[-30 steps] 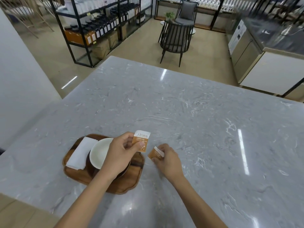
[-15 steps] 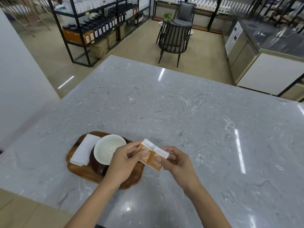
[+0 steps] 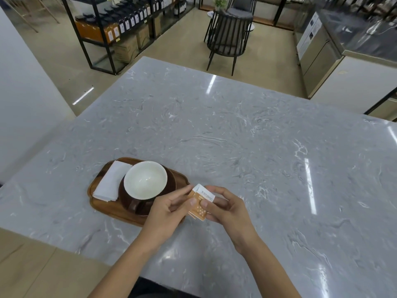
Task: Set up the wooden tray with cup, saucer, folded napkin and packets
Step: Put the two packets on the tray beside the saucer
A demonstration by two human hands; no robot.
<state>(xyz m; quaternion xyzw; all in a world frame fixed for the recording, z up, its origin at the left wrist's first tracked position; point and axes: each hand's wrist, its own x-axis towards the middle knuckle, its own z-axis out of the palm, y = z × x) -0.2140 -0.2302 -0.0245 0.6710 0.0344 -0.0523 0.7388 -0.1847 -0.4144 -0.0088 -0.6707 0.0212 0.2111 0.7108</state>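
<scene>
A wooden tray point(image 3: 101, 206) lies near the front left of the grey marble table. On it a white cup point(image 3: 145, 180) sits on a dark brown saucer point(image 3: 169, 184), and a folded white napkin point(image 3: 110, 181) lies to the cup's left. Just right of the tray, above the table, both hands hold the orange-and-white packets point(image 3: 200, 203), stacked one over the other. My left hand point(image 3: 169, 209) pinches their left edge. My right hand point(image 3: 225, 206) pinches them from the right with thumb and fingers.
The marble table point(image 3: 236, 136) spreads wide to the right and far side. Its front edge runs close below my forearms. Beyond the table stand a black chair point(image 3: 228, 37), black shelving with bottles point(image 3: 120, 29) and a steel counter point(image 3: 335, 46).
The two packets, held apart one second ago, have been brought together and now overlap in a stack between both hands. The view has tilted slightly.
</scene>
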